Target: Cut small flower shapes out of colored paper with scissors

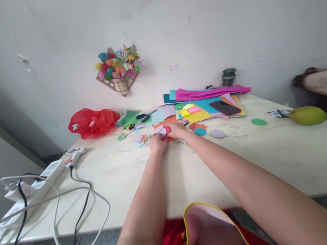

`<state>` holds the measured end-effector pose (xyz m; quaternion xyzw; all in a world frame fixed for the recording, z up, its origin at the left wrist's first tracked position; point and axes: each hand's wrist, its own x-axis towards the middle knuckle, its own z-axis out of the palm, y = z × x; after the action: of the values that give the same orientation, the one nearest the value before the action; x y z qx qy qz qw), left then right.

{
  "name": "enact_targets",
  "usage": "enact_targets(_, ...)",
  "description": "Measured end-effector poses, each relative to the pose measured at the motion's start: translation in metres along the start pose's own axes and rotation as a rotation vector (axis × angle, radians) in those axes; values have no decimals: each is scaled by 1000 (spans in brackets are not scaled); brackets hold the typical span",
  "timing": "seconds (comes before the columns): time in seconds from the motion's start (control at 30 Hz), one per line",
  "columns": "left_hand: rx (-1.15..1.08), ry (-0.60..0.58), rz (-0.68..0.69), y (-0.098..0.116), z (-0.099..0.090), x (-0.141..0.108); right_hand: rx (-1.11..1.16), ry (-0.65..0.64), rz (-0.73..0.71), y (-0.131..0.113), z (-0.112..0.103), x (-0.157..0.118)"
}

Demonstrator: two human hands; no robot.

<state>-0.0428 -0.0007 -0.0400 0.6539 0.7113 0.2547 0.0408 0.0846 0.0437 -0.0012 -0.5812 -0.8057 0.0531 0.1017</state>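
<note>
Centrally, lilac and red paper cutouts (161,130) are lying on the white table (122,178) between both hands. The left hand (157,143) is touching their near side; the right hand (177,130) is meeting their right edge. Whether the fingers are gripping cannot be told. Beyond, scissors (142,117) are lying partly over a green sheet (129,120); rightward, a dark phone (225,107) is resting on coloured sheets (201,117).

Whitish surface (124,190): red plastic bag (92,123) back left, power strip (53,169) left, paper cutouts (200,132) mid-back, yellow-green fruit (309,115) right.
</note>
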Motion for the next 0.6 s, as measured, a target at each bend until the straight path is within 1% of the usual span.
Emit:
enact_targets(0.17,-60,3,-10,1,0,1,155,111,76,5,1,2)
enact_targets(0.3,-84,7,-37,3,0,1,250,204,93,10,6,4)
enact_targets(0.4,-90,17,-48,4,-1,0,430,269,94,12,10,9)
enact_targets(0.47,-88,10,-38,4,-2,0,582,288,81,11,13,12)
enact_targets(0.6,-75,-18,-17,4,-5,0,652,287,46,10,17,17)
